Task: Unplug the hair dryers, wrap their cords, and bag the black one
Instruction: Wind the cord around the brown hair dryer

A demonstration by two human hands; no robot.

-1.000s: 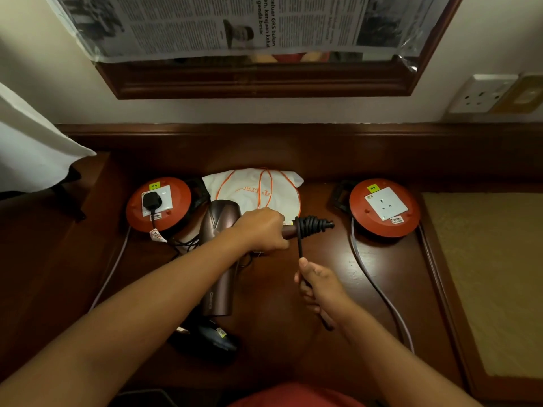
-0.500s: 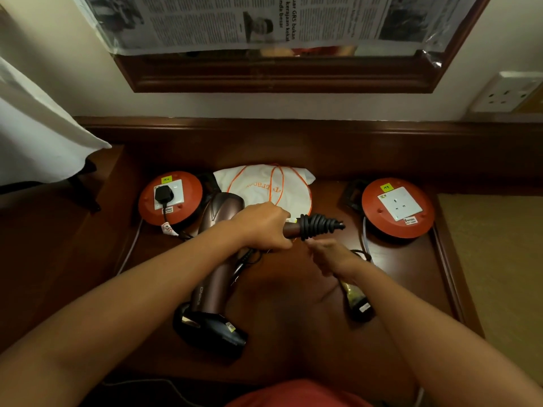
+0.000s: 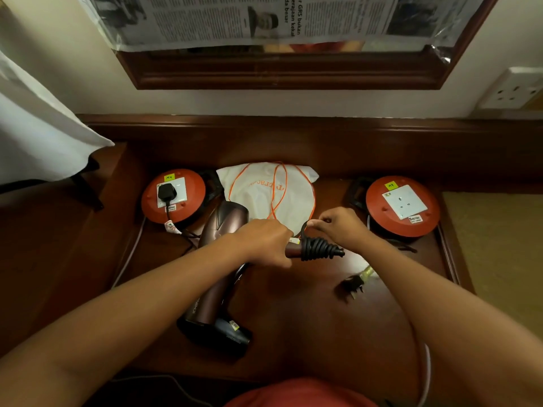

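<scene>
My left hand (image 3: 264, 242) grips the handle of the brown hair dryer (image 3: 219, 259), whose barrel lies across the wooden desk (image 3: 293, 333). Its black cord (image 3: 317, 249) is coiled in several turns round the handle's end. Just behind the coil, my right hand (image 3: 338, 227) pinches a loop of that cord. The cord's loose plug (image 3: 352, 284) lies in front of the coil. The black hair dryer (image 3: 226, 337) lies near the front edge, partly under the brown one. Its plug (image 3: 166, 192) sits in the left orange reel socket (image 3: 191, 183). A white drawstring bag (image 3: 270, 195) lies behind my hands.
A second orange cable reel (image 3: 379, 210) with a free socket stands at the right. A raised wooden ledge (image 3: 293, 133) runs along the back, under a newspaper-covered mirror (image 3: 279, 69). White cloth (image 3: 44, 133) hangs at the left, and a wall socket (image 3: 514, 89) is at the far right.
My right hand has carried the cord from below the handle up behind it, adding a turn. The loose plug has been drawn closer to the coil. My left hand keeps its grip.
</scene>
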